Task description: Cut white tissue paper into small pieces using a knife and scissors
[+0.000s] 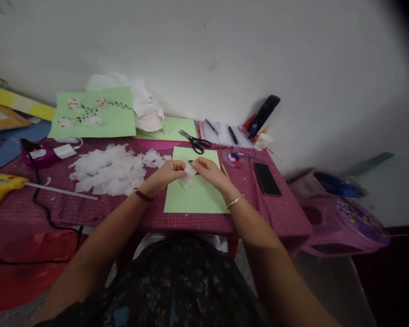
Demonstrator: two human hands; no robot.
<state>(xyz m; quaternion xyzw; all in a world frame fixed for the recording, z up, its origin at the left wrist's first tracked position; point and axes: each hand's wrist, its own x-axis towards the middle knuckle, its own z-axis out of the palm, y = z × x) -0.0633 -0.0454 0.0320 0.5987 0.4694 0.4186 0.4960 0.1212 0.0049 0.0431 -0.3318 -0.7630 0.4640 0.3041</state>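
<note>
Between my two hands is a small piece of white tissue paper point(188, 175), pinched by the fingers of both. My left hand point(172, 172) closes on its left side, and my right hand point(209, 170) grips it from the right. Both hands hover over a pale green sheet of paper point(197, 200) on the table. To the left lies a heap of white tissue paper pieces point(109, 170). Black-handled scissors point(197, 141) rest just beyond the sheet, blades pointing to the back left.
A green card with blossom branches point(95, 113) leans at the back left. At the left edge are a yellow glue gun point(3, 186) and a black cable point(41, 200). A phone point(266, 179) lies right, near paint pots point(233, 157). A pink stool point(341, 222) stands beside the table.
</note>
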